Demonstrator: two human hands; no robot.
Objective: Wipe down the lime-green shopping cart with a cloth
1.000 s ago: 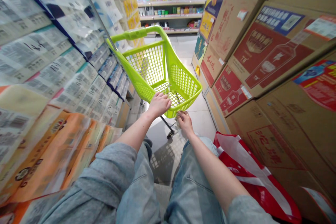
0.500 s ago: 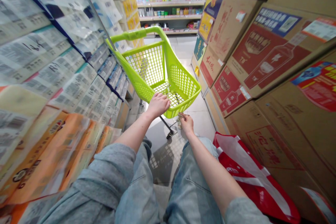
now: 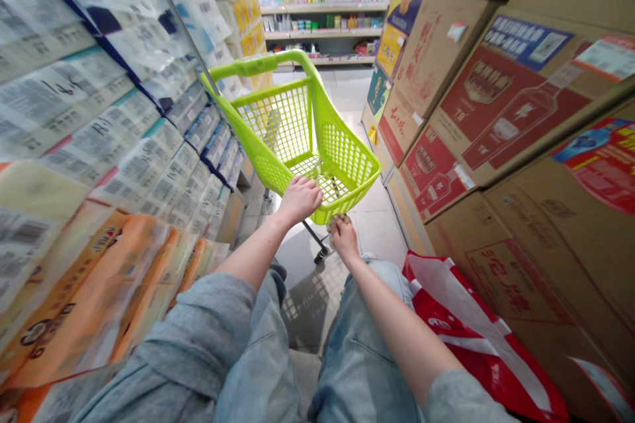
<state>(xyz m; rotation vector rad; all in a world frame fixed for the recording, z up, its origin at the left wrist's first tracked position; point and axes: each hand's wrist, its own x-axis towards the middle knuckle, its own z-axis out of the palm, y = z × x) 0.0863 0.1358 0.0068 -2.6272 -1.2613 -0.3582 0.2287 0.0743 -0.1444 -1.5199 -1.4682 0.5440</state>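
A lime-green shopping cart (image 3: pixel 344 142) stands in front of me, its lattice basket facing up. My left hand (image 3: pixel 301 198) is closed over the basket's near rim at its left corner. Just below the basket's front end is my right hand (image 3: pixel 344 238), with fingers pinched around a small crumpled cloth (image 3: pixel 334 222), greyish and mostly covered by the fingers. That cloth is against or very close to the underside of the rim; I cannot tell which.
Packs of tissue paper (image 3: pixel 84 125) are stacked on the left, with orange packs (image 3: pixel 84 297) nearer me. Cardboard cartons (image 3: pixel 496 99) form a wall on the right. A red and white bag (image 3: pixel 476 337) lies by my right leg. Stocked shelves (image 3: pixel 322 8) cross the far end.
My right hand has shifted a little left along the basket's lower front with the cloth. My left hand and the cart have stayed where they were.
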